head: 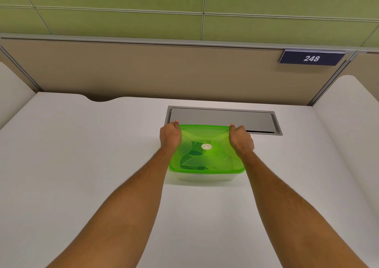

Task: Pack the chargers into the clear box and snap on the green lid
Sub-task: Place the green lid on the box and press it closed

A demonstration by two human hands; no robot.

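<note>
Office cubicle — partition [143, 71], desk [82, 144], 248 plate [311, 58]

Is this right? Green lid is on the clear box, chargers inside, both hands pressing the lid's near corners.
One thing is off: the left hand and right hand grip the far corners of the green lid, beside the grey desk hatch, not the near ones. The head view shows it. The lid does sit on the clear box, with dark chargers visible through it.

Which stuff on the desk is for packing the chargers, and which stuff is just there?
For the job:
green lid
clear box
chargers, dark shapes under the lid
left hand and right hand, on the lid's far corners

Just there:
grey desk hatch
sign reading 248
</note>
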